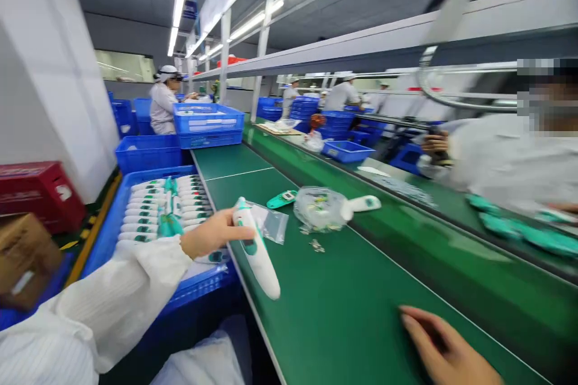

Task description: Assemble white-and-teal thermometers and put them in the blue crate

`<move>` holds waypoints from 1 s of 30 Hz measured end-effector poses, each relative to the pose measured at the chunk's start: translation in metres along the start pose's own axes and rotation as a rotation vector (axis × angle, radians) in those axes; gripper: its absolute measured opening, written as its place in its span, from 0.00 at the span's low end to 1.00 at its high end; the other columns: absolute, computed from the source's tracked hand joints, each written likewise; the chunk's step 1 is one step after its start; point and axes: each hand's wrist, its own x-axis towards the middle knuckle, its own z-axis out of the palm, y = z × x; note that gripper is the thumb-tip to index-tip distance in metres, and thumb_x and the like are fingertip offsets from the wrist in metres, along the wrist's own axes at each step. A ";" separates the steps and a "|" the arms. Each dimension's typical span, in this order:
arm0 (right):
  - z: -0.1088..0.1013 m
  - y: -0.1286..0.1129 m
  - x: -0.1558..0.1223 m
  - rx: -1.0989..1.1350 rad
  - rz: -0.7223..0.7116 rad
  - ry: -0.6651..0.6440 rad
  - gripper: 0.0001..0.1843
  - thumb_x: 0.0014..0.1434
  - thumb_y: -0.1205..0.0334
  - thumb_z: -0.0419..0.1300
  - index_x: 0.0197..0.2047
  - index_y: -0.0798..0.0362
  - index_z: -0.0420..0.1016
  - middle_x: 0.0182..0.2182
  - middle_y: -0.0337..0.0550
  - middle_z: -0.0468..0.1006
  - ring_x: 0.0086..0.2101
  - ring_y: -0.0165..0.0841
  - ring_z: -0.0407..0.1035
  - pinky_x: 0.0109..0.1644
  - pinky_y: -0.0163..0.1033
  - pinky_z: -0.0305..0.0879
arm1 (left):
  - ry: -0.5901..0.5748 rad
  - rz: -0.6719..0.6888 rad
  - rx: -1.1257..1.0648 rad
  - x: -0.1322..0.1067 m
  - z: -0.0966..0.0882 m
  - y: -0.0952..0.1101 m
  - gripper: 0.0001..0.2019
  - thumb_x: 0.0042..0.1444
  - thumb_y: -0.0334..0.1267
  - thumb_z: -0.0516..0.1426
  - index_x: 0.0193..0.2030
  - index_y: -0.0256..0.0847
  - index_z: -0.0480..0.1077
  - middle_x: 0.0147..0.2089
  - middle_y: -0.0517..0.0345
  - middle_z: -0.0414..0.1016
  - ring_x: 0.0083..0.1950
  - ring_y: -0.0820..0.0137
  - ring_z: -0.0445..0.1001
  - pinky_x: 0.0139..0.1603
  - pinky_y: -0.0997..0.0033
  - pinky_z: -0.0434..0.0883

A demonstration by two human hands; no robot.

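A long production room is seen from the head camera, lit by ceiling strip lights, with a green belt-covered tabletop (343, 325) running away between stacks of blue plastic crates (208, 123). Co-workers in white garments are seen along the line, and one co-worker (497, 162) sits close by at the right edge.

A white-and-teal handheld device (258, 258) is held over the near edge of the tabletop. Its long axis is slanted diagonally, with the narrow teal-marked end pointed up and away and the broad white end pointed down toward the wearer. Whether that end touches the belt cannot be told. It is gripped by the left hand (212, 234), whose fingers (239, 230) are closed around its upper part.

The right hand (445, 346) is laid low on the green surface, its fingers (410, 316) loosely extended and holding nothing. A blue tray (103, 246) packed with rows of similar white devices is set just beside the left hand. A small clear bag (271, 221) lies touching the device, and a crumpled plastic bag of parts (318, 209) lies farther along the belt.
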 end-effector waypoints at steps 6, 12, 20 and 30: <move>-0.011 -0.049 -0.061 0.835 0.237 -0.203 0.31 0.44 0.34 0.52 0.38 0.53 0.68 0.25 0.44 0.71 0.25 0.34 0.65 0.28 0.39 0.61 | -0.392 -0.199 -0.246 0.077 0.156 -0.036 0.18 0.36 0.42 0.65 0.32 0.37 0.64 0.30 0.61 0.66 0.31 0.75 0.66 0.33 0.75 0.63; -0.019 -0.044 -0.114 1.100 0.342 -0.233 0.30 0.50 0.40 0.54 0.44 0.57 0.64 0.26 0.43 0.71 0.23 0.28 0.63 0.27 0.34 0.57 | -0.553 -0.179 -0.198 0.095 0.238 -0.069 0.22 0.39 0.46 0.63 0.36 0.37 0.60 0.31 0.60 0.66 0.30 0.76 0.65 0.28 0.79 0.60; -0.020 -0.043 -0.121 0.945 0.302 -0.275 0.23 0.53 0.43 0.52 0.36 0.57 0.61 0.27 0.42 0.69 0.23 0.25 0.61 0.27 0.32 0.56 | -0.682 -0.165 -0.202 0.069 0.237 -0.078 0.23 0.40 0.39 0.64 0.40 0.37 0.58 0.36 0.58 0.66 0.34 0.77 0.65 0.35 0.76 0.65; -0.026 -0.041 -0.124 0.114 0.079 0.009 0.16 0.55 0.49 0.52 0.38 0.52 0.67 0.33 0.44 0.70 0.33 0.35 0.63 0.37 0.38 0.60 | -0.727 -0.269 -0.139 0.061 0.238 -0.083 0.16 0.47 0.39 0.57 0.40 0.37 0.57 0.35 0.59 0.64 0.33 0.76 0.65 0.34 0.76 0.64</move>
